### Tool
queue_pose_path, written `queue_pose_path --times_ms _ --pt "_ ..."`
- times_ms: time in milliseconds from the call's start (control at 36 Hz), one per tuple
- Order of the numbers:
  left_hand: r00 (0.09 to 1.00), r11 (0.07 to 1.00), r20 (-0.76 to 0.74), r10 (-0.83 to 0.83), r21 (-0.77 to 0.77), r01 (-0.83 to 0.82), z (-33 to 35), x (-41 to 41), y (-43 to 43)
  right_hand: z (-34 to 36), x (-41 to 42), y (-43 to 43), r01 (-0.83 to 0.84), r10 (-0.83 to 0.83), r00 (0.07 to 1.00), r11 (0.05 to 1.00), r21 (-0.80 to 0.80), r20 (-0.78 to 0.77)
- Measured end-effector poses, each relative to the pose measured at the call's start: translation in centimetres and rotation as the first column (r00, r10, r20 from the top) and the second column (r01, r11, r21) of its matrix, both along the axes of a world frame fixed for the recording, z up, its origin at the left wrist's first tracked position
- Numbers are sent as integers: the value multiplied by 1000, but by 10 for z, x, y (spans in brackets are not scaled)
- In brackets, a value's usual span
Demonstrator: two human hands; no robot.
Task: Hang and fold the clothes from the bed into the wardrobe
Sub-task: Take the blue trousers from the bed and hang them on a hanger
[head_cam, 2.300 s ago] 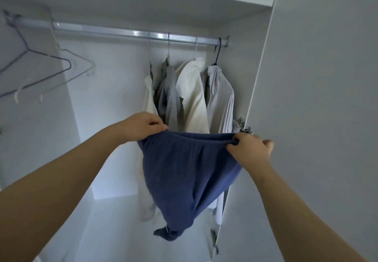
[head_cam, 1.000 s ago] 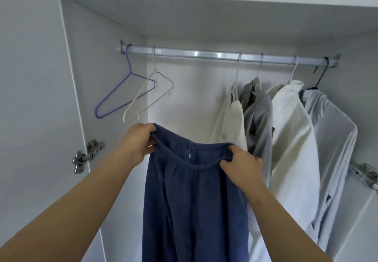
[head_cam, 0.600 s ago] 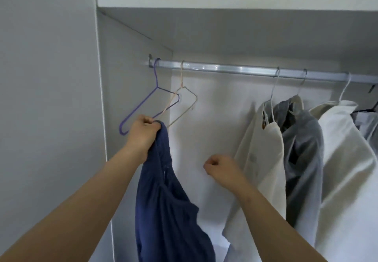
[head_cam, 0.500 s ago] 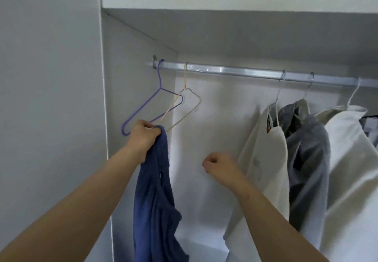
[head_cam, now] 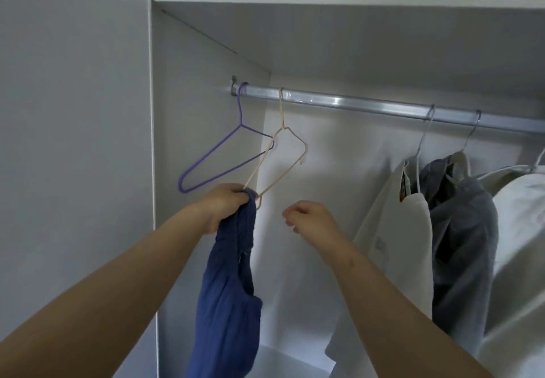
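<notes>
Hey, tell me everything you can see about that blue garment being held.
The blue garment is soft-looking, crinkled dark cloth, bunched at its top and gripped there by the left hand. It hangs limp in folds at the left end of the wardrobe, its lower end out of frame. A beige hanger has its lower corner beside the bunch; contact can't be told.

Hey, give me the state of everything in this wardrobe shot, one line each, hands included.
left hand: grips the blue garment at its top.
right hand: fingers curled, holding nothing.
blue garment: bunched, dangling, not on a hanger.
purple hanger: empty, hooked on the rail.
beige hanger: empty, hooked on rail, lower corner beside left hand.
cream garment: hung on rail.
grey garment: hung on rail.
</notes>
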State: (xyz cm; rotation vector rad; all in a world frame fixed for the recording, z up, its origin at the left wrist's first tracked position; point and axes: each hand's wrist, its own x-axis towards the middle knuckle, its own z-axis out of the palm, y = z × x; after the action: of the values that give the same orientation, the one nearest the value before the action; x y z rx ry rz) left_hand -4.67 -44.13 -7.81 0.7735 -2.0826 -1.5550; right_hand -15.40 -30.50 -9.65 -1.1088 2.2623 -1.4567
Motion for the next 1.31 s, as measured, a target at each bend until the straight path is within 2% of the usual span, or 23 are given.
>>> queue_pose_path --times_ms 83,167,278,417,556,694,806,944,1083,1306 --pt "997 997 3 -76 8 76 1 1 5 16 0 -12 35 -33 999 997 -63 40" --pt "987 988 30 -156 -7 156 4 2 7 29 2 -24 61 -38 987 987 -146 155" --pt "968 971 101 -231 -41 236 6 1 14 39 7 -40 78 -52 970 992 -102 236" --pt "943 949 129 -305 -38 312 9 -1 20 50 11 -55 27 22 915 993 -118 403" --pt "946 947 152 -287 -102 303 17 2 15 54 6 -59 90 -31 915 987 -130 402" --pt "991 989 35 -130 -61 132 26 0 8 58 -9 -58 151 -107 955 978 -143 277" --pt "997 997 -40 -71 -32 69 31 -8 10 60 -16 -47 168 -89 946 957 -236 310" --pt "994 999 -104 -37 15 39 31 -14 16 57 -19 -29 203 -107 950 925 -321 292" --pt "992 998 -127 -5 68 14 20 -19 25 33 -20 -2 242 -166 955 913 -327 244" --pt "992 985 -118 -38 163 57 -1 -30 48 26 -25 35 308 -221 944 857 -414 244"
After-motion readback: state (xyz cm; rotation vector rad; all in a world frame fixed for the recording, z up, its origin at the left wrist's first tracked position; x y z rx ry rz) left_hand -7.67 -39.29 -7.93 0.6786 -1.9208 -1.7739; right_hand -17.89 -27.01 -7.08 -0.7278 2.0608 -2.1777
